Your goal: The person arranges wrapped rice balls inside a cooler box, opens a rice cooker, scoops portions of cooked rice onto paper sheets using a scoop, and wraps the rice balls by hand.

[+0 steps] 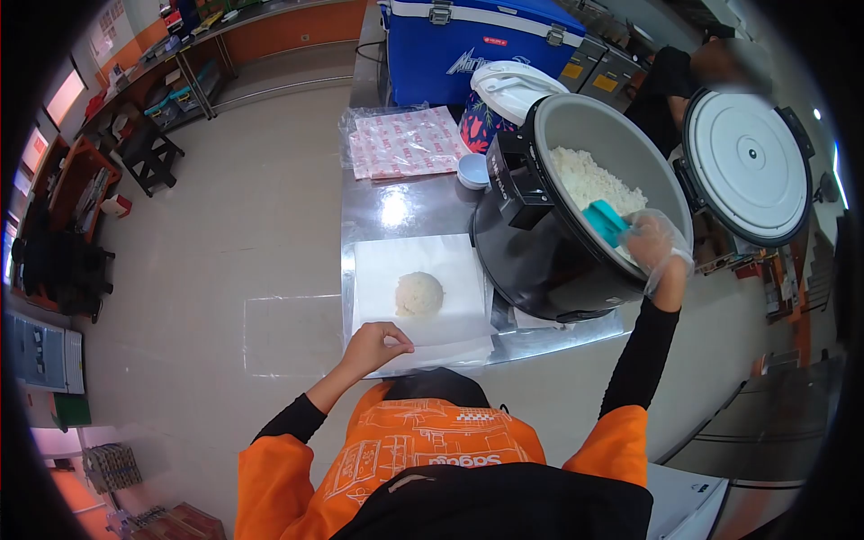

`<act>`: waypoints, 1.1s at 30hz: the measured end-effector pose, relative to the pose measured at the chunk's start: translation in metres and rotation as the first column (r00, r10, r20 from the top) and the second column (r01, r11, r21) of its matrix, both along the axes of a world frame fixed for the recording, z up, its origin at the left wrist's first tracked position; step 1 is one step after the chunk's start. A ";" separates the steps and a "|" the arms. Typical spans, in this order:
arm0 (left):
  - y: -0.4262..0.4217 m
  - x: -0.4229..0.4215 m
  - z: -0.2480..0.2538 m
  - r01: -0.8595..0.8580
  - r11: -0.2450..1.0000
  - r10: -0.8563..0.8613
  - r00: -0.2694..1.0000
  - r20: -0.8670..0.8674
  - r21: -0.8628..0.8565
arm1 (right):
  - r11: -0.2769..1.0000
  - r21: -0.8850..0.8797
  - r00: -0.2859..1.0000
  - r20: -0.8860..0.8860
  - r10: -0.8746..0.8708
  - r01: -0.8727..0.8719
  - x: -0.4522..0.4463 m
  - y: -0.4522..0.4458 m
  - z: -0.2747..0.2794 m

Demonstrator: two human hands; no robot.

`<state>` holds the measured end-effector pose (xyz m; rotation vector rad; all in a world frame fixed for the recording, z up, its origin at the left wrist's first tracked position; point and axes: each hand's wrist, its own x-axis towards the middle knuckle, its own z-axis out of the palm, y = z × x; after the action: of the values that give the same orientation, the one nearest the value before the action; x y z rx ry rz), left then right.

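One teal scoop [605, 222] is held in the gloved right hand [652, 241], inside one rice cooker [531, 261]. The left hand [374, 348], fingers narrowed, is at white paper [373, 270] bearing one rice mound [419, 294], grip unclear. Beyond: one blue cooler [418, 67].

A blue cooler [450, 52] stands behind a floral container [500, 97].

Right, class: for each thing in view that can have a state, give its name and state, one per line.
Rice cooker: open, rice inside
Rice mound: domed, uncovered
White paper: lying flat
Teal scoop: held, inside the cooker
Right hand: gloved, gripping scoop
Left hand: bare, curled
Cooler box: closed
Patterned tub: lidded
Printed sheets: lying flat
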<state>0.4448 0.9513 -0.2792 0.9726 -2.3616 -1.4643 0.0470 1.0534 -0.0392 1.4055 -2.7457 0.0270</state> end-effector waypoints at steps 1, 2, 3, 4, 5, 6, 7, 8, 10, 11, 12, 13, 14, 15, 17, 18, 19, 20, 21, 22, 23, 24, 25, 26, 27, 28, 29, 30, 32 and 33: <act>0.001 0.000 0.003 -0.006 0.999 0.006 1.000 0.009 -0.045 | 0.999 0.041 1.000 0.021 0.014 -0.015 0.002 -0.002 -0.002; 0.001 -0.002 0.008 -0.012 0.996 0.013 1.000 0.017 -0.094 | 0.996 0.078 0.999 0.040 0.028 -0.031 0.005 -0.005 -0.002; 0.001 -0.003 0.011 -0.018 0.989 0.021 1.000 0.023 -0.144 | 0.999 0.046 0.998 -0.061 0.014 -0.011 0.010 -0.003 -0.002; 0.001 -0.004 0.013 -0.010 0.980 0.009 1.000 -0.008 -0.199 | 1.000 0.013 0.987 -0.161 -0.001 0.003 0.028 0.000 0.004; 0.000 -0.004 0.015 -0.007 0.967 -0.003 0.999 -0.039 -0.254 | 1.000 -0.023 0.966 -0.260 -0.017 0.012 0.050 0.002 0.011; -0.001 -0.005 0.016 -0.009 0.952 -0.012 0.998 -0.068 -0.307 | 0.962 -0.238 0.937 -0.348 0.045 -0.135 0.083 0.005 0.019; -0.001 -0.005 0.017 -0.019 0.939 -0.013 0.996 -0.090 -0.342 | 0.858 -0.424 0.894 -0.440 0.083 -0.289 0.117 0.010 0.023; -0.001 -0.006 0.018 -0.027 0.926 -0.016 0.994 -0.110 -0.377 | 0.826 -0.416 0.924 -0.207 0.321 -0.380 0.138 0.013 0.022; -0.004 -0.009 0.019 -0.049 0.894 -0.019 0.989 -0.146 -0.445 | 0.674 -0.382 0.723 0.021 0.690 -0.632 0.169 0.012 -0.012; -0.005 -0.011 0.019 -0.059 0.879 -0.019 0.987 -0.159 -0.474 | 0.658 -0.368 0.687 0.067 0.724 -0.657 0.185 0.005 -0.045; -0.006 -0.011 0.018 -0.067 0.862 -0.023 0.985 -0.170 -0.503 | 0.641 -0.356 0.649 0.115 0.752 -0.680 0.196 -0.004 -0.081; -0.009 -0.012 0.018 -0.080 0.859 -0.009 0.985 -0.170 -0.506 | 0.675 -0.252 0.674 0.104 0.732 -0.694 0.192 -0.017 -0.131; -0.012 -0.012 0.018 -0.094 0.855 0.006 0.985 -0.170 -0.511 | 0.700 -0.145 0.696 0.089 0.713 -0.699 0.184 -0.029 -0.180; -0.015 -0.011 0.017 -0.110 0.850 0.024 0.985 -0.171 -0.515 | 0.714 -0.061 0.710 0.075 0.700 -0.698 0.171 -0.038 -0.218; -0.021 -0.012 0.008 -0.264 0.897 0.188 0.954 -0.234 -0.355 | 0.748 -0.052 0.742 0.102 0.663 -0.661 0.156 -0.045 -0.237; -0.025 -0.012 0.000 -0.336 0.903 0.270 0.929 -0.253 -0.268 | 0.773 -0.126 0.759 0.148 0.634 -0.622 0.151 -0.048 -0.236; -0.030 -0.013 -0.011 -0.392 0.915 0.345 0.885 -0.313 -0.097 | 0.795 -0.196 0.772 0.196 0.605 -0.574 0.148 -0.052 -0.235; -0.036 -0.017 -0.024 -0.428 0.900 0.427 0.830 -0.360 0.080 | 0.823 -0.217 0.796 0.216 0.565 -0.525 0.148 -0.055 -0.237; -0.041 -0.020 -0.037 -0.443 0.859 0.511 0.768 -0.387 0.257 | 0.849 -0.234 0.818 0.239 0.523 -0.474 0.149 -0.057 -0.239; -0.044 -0.024 -0.042 -0.476 0.837 0.546 0.742 -0.389 0.269 | 0.872 -0.248 0.837 0.263 0.479 -0.421 0.150 -0.058 -0.244; -0.044 -0.029 -0.048 -0.522 0.831 0.554 0.738 -0.386 0.194 | 0.893 -0.262 0.854 0.288 0.434 -0.366 0.151 -0.060 -0.248; -0.045 -0.035 -0.054 -0.564 0.818 0.561 0.733 -0.384 0.117 | 0.893 -0.293 0.868 0.266 0.420 -0.343 0.153 -0.063 -0.260; -0.043 -0.040 -0.054 -0.600 0.799 0.567 0.730 -0.381 0.039 | 0.892 -0.323 0.881 0.246 0.403 -0.318 0.158 -0.065 -0.269; -0.043 -0.043 -0.054 -0.604 0.797 0.573 0.750 -0.331 0.011 | 0.889 -0.353 0.895 0.226 0.385 -0.293 0.161 -0.067 -0.277; -0.041 -0.045 -0.054 -0.605 0.796 0.578 0.767 -0.278 -0.016 | 0.891 -0.345 0.889 0.243 0.389 -0.295 0.162 -0.066 -0.285; -0.040 -0.047 -0.054 -0.604 0.795 0.581 0.781 -0.226 -0.044 | 0.893 -0.337 0.882 0.260 0.393 -0.298 0.164 -0.066 -0.284; -0.039 -0.049 -0.055 -0.587 0.786 0.565 0.809 -0.161 -0.192 | 0.894 -0.331 0.875 0.276 0.397 -0.301 0.166 -0.068 -0.284; -0.037 -0.051 -0.057 -0.549 0.766 0.554 0.828 -0.091 -0.334 | 0.886 -0.366 0.878 0.270 0.396 -0.286 0.168 -0.067 -0.285; -0.037 -0.051 -0.068 -0.441 0.685 0.537 0.844 -0.008 -0.580 | 0.864 -0.434 0.884 0.257 0.391 -0.256 0.169 -0.067 -0.288; -0.040 -0.050 -0.077 -0.384 0.622 0.526 0.850 0.002 -0.682 | 0.872 -0.430 0.889 0.269 0.370 -0.232 0.167 -0.068 -0.289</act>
<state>0.3945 0.9117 -0.3559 1.3959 -2.2207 -0.2812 0.2143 0.9856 -0.3278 1.8278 -2.5076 0.8624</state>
